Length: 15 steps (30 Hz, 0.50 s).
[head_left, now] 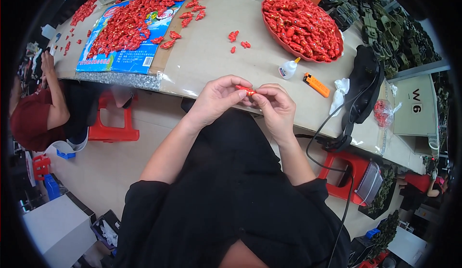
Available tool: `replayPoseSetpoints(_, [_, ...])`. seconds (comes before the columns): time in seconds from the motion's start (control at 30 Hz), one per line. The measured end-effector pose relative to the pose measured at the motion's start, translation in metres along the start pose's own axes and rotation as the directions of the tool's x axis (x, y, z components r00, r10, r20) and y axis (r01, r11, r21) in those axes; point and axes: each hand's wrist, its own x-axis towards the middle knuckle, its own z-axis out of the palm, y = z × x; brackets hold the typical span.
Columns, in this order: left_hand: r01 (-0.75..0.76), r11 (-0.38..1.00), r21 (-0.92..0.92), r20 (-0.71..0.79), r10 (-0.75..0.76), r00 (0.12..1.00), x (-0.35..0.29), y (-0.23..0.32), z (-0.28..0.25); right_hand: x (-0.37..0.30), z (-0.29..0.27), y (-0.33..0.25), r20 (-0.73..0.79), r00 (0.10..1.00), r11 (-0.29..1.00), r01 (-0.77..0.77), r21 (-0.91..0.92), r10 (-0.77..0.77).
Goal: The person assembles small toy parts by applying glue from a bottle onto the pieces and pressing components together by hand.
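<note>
At the table's near edge, my left hand (222,96) and my right hand (275,108) meet around one small shiny red piece with gold marks (246,90). Both pinch it between thumb and fingers, so its ends are partly covered and its exact kind is hard to make out. Beyond my hands lie a few loose red pieces (233,36). To the right of them a small white glue bottle with a yellow tip (288,69) lies near an orange cutter (316,85).
A red basin (265,25) heaped with similar pieces stands at the back right. More cover a blue printed sheet (115,64) at left. Crumpled white tissue (340,95), a black bag (362,82) and a cable lie at right. Another person (38,114) sits at far left.
</note>
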Motion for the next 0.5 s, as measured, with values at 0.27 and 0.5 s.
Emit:
replayPoseSetpoints(0.27, [-0.083, 0.996, 0.045, -0.033, 0.084, 0.996, -0.0001, -0.0029, 0.0014, -0.0002, -0.0004, -0.0014, 0.007, 1.0, 1.0, 0.018, 0.01, -0.018])
replayPoseSetpoints(0.5, [-0.075, 0.996, 0.037, -0.038, 0.077, 0.996, -0.0003, -0.0033, 0.0003, -0.0001, -0.0011, -0.0018, 0.025, 0.999, 0.999, 0.035, -0.005, -0.035])
